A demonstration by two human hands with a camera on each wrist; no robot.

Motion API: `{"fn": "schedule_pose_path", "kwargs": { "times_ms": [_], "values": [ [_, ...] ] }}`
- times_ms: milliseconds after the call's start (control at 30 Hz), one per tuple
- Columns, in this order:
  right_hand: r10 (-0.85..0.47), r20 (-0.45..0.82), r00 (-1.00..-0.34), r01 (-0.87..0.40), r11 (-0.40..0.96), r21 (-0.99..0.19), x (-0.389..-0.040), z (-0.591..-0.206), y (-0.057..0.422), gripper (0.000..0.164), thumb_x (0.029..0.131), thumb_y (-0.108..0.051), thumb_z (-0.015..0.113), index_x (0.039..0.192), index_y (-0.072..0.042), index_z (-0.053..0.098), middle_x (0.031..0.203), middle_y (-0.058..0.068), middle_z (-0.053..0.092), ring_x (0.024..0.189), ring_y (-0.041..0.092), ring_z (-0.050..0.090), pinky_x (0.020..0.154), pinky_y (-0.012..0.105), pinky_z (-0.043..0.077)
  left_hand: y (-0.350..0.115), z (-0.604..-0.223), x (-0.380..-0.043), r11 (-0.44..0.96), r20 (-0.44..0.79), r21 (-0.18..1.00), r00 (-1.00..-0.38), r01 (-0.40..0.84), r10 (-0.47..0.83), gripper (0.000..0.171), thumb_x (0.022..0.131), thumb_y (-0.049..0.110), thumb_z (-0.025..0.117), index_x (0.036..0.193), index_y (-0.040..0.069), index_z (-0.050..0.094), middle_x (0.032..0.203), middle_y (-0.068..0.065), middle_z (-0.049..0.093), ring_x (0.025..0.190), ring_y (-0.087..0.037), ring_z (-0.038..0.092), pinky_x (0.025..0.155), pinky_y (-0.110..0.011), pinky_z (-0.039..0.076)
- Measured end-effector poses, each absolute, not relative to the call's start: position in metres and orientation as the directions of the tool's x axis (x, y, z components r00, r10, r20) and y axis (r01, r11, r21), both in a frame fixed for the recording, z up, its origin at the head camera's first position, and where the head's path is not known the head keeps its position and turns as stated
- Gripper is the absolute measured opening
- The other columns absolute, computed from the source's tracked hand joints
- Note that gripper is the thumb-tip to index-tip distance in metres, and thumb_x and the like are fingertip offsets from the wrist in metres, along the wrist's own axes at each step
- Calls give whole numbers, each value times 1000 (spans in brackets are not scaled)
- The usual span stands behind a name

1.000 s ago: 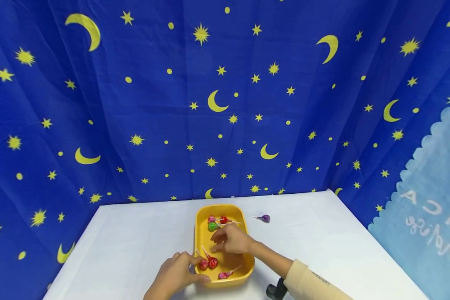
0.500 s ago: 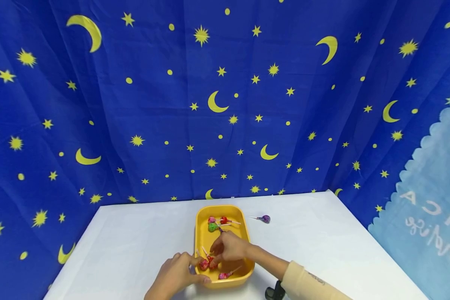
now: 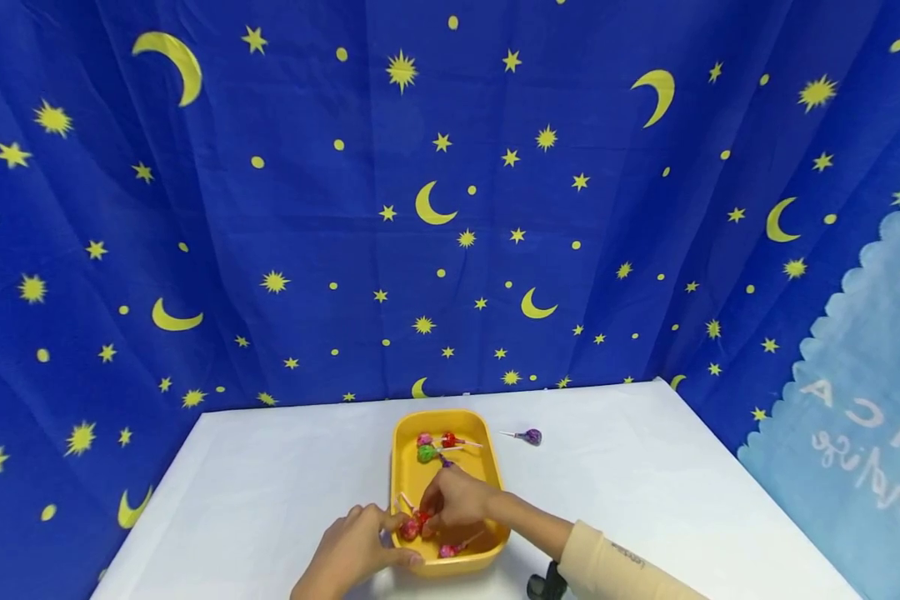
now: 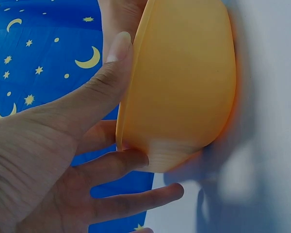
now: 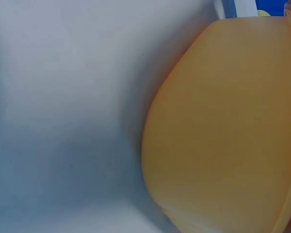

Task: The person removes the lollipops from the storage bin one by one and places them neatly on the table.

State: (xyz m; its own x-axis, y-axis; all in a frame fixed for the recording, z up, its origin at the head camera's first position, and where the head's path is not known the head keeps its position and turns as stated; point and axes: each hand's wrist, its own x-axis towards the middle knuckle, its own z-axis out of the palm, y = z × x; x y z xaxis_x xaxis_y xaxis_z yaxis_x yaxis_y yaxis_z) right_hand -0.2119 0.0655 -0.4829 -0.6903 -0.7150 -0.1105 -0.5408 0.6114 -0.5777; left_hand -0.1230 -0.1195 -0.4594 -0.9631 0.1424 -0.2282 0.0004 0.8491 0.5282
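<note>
Work seems partway: lollipops point(image 3: 427, 453) lie in the yellow tray point(image 3: 412, 482), one purple lollipop point(image 3: 532, 437) outside on the worktop point(image 3: 292, 467); the left hand point(image 3: 354, 540) pinches the tray, the right hand's point(image 3: 461, 498) fingers curl at a red lollipop point(image 3: 422, 517), grip unclear.

I see bright, even light on the table point(image 3: 285, 467); in both wrist views it looks dimmer, bluish, soft shadows hugging the tray point(image 5: 218, 121), perhaps slightly blurred.

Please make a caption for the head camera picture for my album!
A left hand holds a yellow tray while a right hand is among its lollipops; one purple lollipop lies outside.
</note>
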Motion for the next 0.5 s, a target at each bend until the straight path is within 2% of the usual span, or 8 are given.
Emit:
{"fn": "schedule_pose_path", "kwargs": {
  "times_ms": [300,500],
  "values": [
    [-698,-130,-705,-544,648,-533,-216,-478,65,14,77,-14,83,88,-12,75,69,-14,64,63,-3,53,63,12,48,-118,-459,-126,850,-232,527,-964,-14,128,60,68,55,80,113,16,74,78,3,56,73,-18,43,65,-35,35],
    [-714,-123,-689,-577,643,-503,-218,-476,66,14,78,-13,82,90,-12,76,73,-14,67,67,-4,55,65,12,48,-118,-460,-124,847,-243,532,-961,-19,131,60,68,54,81,113,15,74,76,2,55,73,-18,43,64,-34,34]
  ]
}}
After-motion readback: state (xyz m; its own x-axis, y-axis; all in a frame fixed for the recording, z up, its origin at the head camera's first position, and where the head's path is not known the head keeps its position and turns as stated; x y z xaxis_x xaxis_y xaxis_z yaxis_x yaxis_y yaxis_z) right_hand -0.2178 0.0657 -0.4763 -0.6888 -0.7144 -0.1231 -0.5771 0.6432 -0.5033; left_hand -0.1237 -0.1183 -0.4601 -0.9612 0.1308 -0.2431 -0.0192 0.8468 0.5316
